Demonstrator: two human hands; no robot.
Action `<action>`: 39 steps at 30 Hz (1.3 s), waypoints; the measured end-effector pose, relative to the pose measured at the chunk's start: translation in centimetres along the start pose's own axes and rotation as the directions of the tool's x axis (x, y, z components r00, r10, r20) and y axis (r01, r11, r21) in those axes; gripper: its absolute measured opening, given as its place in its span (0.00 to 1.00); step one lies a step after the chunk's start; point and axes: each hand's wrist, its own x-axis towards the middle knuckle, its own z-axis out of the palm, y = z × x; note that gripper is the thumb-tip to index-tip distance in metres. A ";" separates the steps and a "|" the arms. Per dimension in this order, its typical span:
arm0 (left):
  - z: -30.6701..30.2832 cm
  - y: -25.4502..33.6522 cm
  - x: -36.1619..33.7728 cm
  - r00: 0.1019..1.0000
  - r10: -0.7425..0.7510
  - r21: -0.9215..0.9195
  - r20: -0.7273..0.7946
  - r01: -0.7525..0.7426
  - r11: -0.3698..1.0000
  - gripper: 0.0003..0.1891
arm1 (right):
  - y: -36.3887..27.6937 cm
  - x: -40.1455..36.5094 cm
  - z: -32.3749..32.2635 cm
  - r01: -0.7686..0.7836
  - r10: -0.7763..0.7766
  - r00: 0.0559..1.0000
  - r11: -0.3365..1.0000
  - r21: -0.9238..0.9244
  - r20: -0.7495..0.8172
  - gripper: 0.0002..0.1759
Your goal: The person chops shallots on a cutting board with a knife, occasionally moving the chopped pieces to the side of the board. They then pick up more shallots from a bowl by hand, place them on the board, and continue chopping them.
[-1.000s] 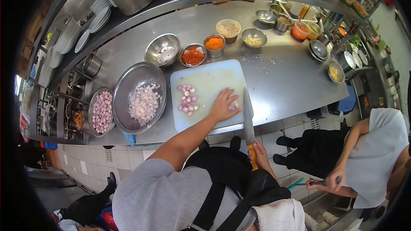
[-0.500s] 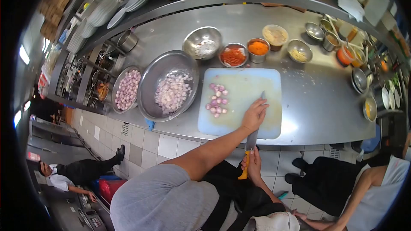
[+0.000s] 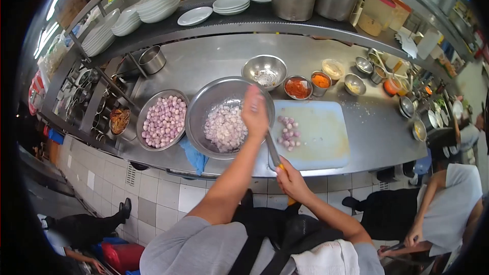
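Note:
My left hand [image 3: 254, 112] is over the right side of a large steel bowl [image 3: 197, 107] of chopped shallots [image 3: 223, 130]; its fingers are smeared by motion. In my right hand [image 3: 293, 181] is the yellow handle of a kitchen knife [image 3: 273, 148], held at the counter's front edge. The blade points up toward the bowl's right rim, beside the cutting board [image 3: 326, 140], its tip hidden by my left wrist. Several peeled shallots [image 3: 289, 133] lie on the board's left part.
A bowl of whole shallots [image 3: 164, 122] stands at left, above a blue cloth [image 3: 194, 157]. Behind the board are a small steel bowl [image 3: 265, 71], red paste [image 3: 297, 87] and orange paste [image 3: 320, 80]. Plates [image 3: 195, 16] line the shelf. A co-worker [image 3: 451, 209] stands at right.
My left hand has left the knife blade above the board and moved left over the large bowl. The knife has swung left off the board, still in my right hand. The view has shifted.

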 end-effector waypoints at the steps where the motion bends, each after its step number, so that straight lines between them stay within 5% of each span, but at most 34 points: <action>1: -2.2 -0.1 1.9 0.999 0.014 0.043 -0.051 -0.012 0.999 0.19 | -0.1 0.2 1.5 -0.008 0.008 1.000 1.000 -0.007 -0.017 0.32; 3: -5.9 -1.7 4.9 0.990 0.018 0.013 -0.137 -0.016 1.000 0.18 | 0.2 0.9 3.6 0.108 -0.098 0.994 0.969 -0.223 0.055 0.31; 6: -10.2 -5.5 7.8 0.979 0.011 0.021 -0.205 -0.006 1.000 0.15 | -3.0 -0.9 5.3 0.095 -0.057 0.990 0.941 -0.324 0.127 0.31; 8: -12.7 -7.9 9.2 0.943 -0.252 -0.107 -0.215 0.234 0.966 0.13 | -3.5 -2.3 4.6 0.079 -0.038 0.994 0.903 -0.422 0.105 0.30; 10: -15.1 -12.7 10.3 0.958 -0.223 -0.044 -0.178 0.219 0.975 0.12 | -1.9 -4.5 3.4 0.081 -0.062 0.996 0.885 -0.458 0.058 0.30; 12: -16.7 -14.7 10.4 0.968 -0.206 0.018 -0.141 0.210 0.978 0.12 | -0.1 -7.0 2.5 -0.003 -0.005 1.000 0.927 -0.375 -0.019 0.30; 14: -17.4 -14.2 10.4 0.949 -0.309 -0.056 0.068 0.313 0.948 0.14 | -0.6 -9.3 2.0 -0.099 0.094 0.979 0.995 -0.020 -0.180 0.29; 16: -16.6 -12.4 10.1 0.940 -0.333 -0.012 0.072 0.335 0.942 0.17 | -0.1 -11.0 1.4 -0.124 0.142 0.963 0.988 0.091 -0.231 0.29; 18: -16.4 -12.5 9.9 0.964 -0.190 0.140 0.187 0.165 0.976 0.27 | 1.4 -11.9 0.7 -0.069 0.108 0.923 0.991 0.116 -0.369 0.30; 21: -16.1 -12.1 9.7 0.946 -0.220 0.177 0.236 0.181 0.967 0.37 | 1.6 -13.2 -0.1 -0.088 0.141 0.891 0.986 0.140 -0.432 0.30; 28: -14.1 -6.0 11.3 0.939 -0.246 0.100 0.239 0.228 0.968 0.40 | 1.5 -13.8 -2.8 -0.116 0.177 0.839 0.982 0.148 -0.515 0.28; 30: -14.6 -3.4 10.9 0.929 -0.260 0.136 0.264 0.231 0.963 0.37 | 1.6 -14.3 -3.3 -0.106 0.136 0.812 0.991 0.086 -0.567 0.28; 32: -13.6 -1.1 11.6 0.959 -0.084 0.047 0.269 0.074 0.996 0.33 | 1.9 -14.3 -3.9 -0.058 0.112 0.811 0.992 0.112 -0.574 0.27; 37: -13.1 -3.6 10.2 0.969 0.068 0.164 0.240 -0.109 0.980 0.19 | 0.6 -13.8 -5.0 -0.022 0.085 0.783 0.994 0.109 -0.616 0.29; 39: -13.7 -7.4 8.3 0.843 0.021 0.410 0.538 -0.283 0.867 0.13 | 1.6 -14.2 -4.8 0.062 0.030 0.777 0.990 0.124 -0.628 0.31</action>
